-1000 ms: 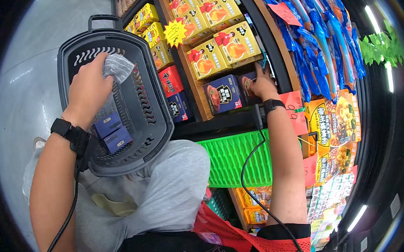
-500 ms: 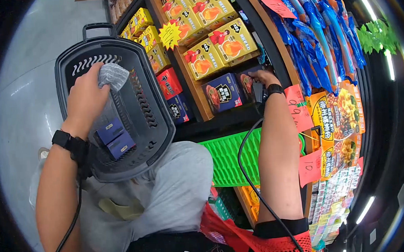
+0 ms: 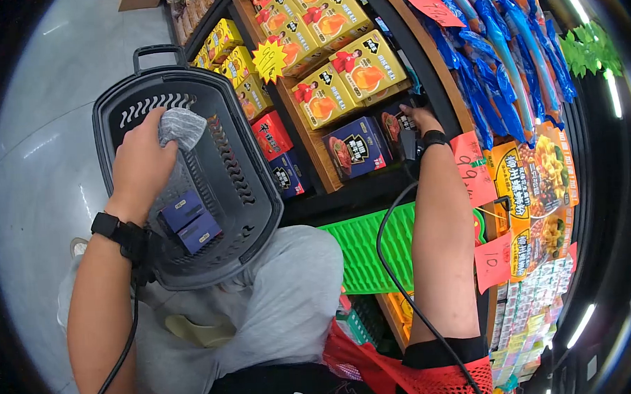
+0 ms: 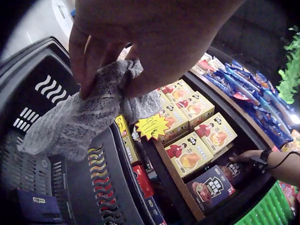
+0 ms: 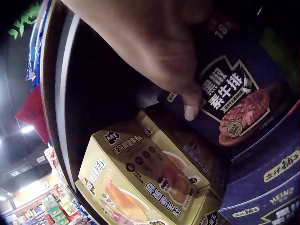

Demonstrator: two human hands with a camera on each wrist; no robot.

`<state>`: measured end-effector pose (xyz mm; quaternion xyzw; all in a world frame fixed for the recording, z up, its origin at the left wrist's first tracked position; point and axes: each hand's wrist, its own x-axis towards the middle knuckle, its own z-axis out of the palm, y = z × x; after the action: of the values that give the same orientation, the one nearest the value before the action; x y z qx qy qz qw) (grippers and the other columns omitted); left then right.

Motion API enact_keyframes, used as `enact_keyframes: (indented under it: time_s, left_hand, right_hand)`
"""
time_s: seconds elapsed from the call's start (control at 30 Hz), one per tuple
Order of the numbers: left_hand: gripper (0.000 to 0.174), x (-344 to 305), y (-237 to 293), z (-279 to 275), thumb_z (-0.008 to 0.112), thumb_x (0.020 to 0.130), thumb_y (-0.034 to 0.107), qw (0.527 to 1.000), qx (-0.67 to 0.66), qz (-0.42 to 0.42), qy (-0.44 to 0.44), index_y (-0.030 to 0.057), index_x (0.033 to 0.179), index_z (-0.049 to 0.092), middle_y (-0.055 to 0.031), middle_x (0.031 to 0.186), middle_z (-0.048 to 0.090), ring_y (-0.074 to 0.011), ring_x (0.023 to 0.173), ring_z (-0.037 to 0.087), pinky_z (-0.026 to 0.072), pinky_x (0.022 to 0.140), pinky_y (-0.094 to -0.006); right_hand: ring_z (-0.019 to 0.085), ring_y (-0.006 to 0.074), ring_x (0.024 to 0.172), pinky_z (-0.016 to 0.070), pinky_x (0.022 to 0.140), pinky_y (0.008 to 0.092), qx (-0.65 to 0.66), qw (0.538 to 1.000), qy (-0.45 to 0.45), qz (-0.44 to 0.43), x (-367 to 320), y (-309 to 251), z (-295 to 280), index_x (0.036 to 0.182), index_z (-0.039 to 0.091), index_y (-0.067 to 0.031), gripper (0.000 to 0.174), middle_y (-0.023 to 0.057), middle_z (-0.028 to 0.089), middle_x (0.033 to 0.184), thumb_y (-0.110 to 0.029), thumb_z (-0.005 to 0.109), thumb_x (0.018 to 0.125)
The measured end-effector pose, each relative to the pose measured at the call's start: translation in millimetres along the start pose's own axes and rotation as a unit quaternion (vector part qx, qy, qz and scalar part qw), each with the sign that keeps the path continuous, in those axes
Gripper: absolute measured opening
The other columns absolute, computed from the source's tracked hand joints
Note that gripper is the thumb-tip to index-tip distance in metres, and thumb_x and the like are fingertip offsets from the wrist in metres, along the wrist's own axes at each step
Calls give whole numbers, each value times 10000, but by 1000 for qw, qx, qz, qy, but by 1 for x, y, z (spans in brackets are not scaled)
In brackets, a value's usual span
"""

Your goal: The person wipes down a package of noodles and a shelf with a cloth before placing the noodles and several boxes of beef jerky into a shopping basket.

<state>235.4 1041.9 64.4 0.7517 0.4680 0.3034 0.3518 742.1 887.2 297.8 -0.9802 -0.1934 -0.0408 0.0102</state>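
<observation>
My left hand (image 3: 142, 169) pinches a bunched grey knit cloth (image 3: 183, 128) over the black shopping basket (image 3: 261, 208). In the left wrist view the grey cloth (image 4: 75, 122) hangs down from the fingertips. Inside the basket lie dark blue boxes (image 3: 199, 232). Deep in the shelf bay, my right hand (image 3: 423, 120) grips a dark blue food box (image 3: 397, 125). The right wrist view shows the thumb pressed on the printed front of that box (image 5: 213, 124); the other fingers are mostly hidden. A matching blue box (image 3: 357, 147) stands beside it.
Yellow boxes (image 3: 368, 66) are stacked just behind the blue ones. A wooden divider (image 3: 312, 144) borders the bay. Below it sits a green slatted crate (image 3: 371, 251). Blue-wrapped packs (image 3: 489, 62) line the right, and a cable (image 3: 380, 247) runs along the right arm.
My right hand has drawn back slightly from the bay's far edge, and its thumb now lies on the blue box. My left hand keeps the cloth over the basket.
</observation>
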Motion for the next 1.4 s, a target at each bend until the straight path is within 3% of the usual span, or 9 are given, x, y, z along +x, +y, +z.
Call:
enact_keyframes:
  time_s: [0.17, 0.37, 0.63, 0.8, 0.97, 1.03, 1.2, 1.3, 1.4]
  left_hand:
    - [541, 3, -6, 6, 712, 853, 172, 1000, -3, 7, 7, 119, 1375, 583, -257, 1126, 713, -444, 1040, 686, 544, 908, -497]
    - [508, -1, 5, -2, 706, 854, 156, 1000, 3, -3, -1, 82, 1346, 600, -233, 1122, 721, -447, 1049, 678, 545, 913, -515]
    - [536, 0, -4, -3, 729, 846, 176, 1000, -9, -9, 9, 116, 1361, 593, -259, 1118, 715, -459, 1070, 670, 537, 923, -497]
    - [527, -3, -1, -5, 721, 844, 166, 1000, -10, 4, 8, 112, 1353, 595, -261, 1117, 713, -465, 1067, 667, 537, 922, -503]
    - [527, -5, 5, -11, 713, 840, 161, 1000, -12, 2, 5, 97, 1348, 594, -263, 1114, 712, -465, 1060, 669, 539, 914, -506]
    - [530, -5, 1, -8, 720, 839, 169, 1000, -9, 0, 6, 108, 1350, 595, -256, 1107, 716, -462, 1052, 673, 538, 912, -511]
    - [540, -4, 5, -8, 732, 838, 180, 1000, 8, -19, -7, 115, 1356, 595, -244, 1111, 722, -453, 1040, 681, 539, 912, -510]
    - [545, -5, 6, -8, 740, 839, 185, 1000, 2, -14, -3, 112, 1359, 593, -241, 1108, 723, -445, 1030, 687, 541, 912, -504]
    - [547, -3, -1, -4, 739, 840, 181, 1000, 7, -1, 7, 109, 1361, 591, -244, 1098, 723, -440, 1024, 689, 544, 911, -497]
  right_hand:
    - [589, 349, 1291, 426, 1100, 448, 47, 999, -6, -10, -12, -3, 1, 1387, 596, -11, 779, 197, 634, 1381, -591, 728, 884]
    - [442, 331, 1456, 352, 1177, 431, 33, 995, 79, -42, -21, -7, 3, 1490, 515, -59, 743, 183, 482, 1565, -521, 681, 932]
    - [461, 359, 1442, 370, 1166, 454, -16, 995, 80, -59, 42, 28, 9, 1478, 522, -48, 669, 198, 477, 1566, -440, 649, 951]
    - [457, 369, 1445, 366, 1177, 465, -30, 995, 86, -49, 0, 8, 16, 1488, 502, -58, 648, 204, 484, 1556, -442, 614, 978]
    - [233, 322, 1561, 214, 1264, 426, -81, 994, 68, -1, -13, -11, 13, 1597, 347, -88, 640, 151, 250, 1688, -459, 385, 1078]
    - [239, 327, 1560, 228, 1260, 421, -86, 995, 49, -16, -7, -9, 12, 1598, 339, -76, 644, 151, 237, 1692, -446, 404, 1075]
    - [315, 343, 1532, 271, 1240, 425, 84, 996, 16, 6, -18, -11, 10, 1570, 393, -50, 728, 188, 313, 1659, -510, 520, 1021]
    - [384, 351, 1497, 307, 1217, 429, 43, 998, 44, 3, -11, -9, 16, 1542, 440, -34, 769, 207, 380, 1623, -550, 568, 985]
    - [399, 352, 1490, 306, 1214, 424, 12, 997, 72, -1, -16, -11, 19, 1523, 462, -20, 738, 201, 407, 1609, -540, 526, 1004]
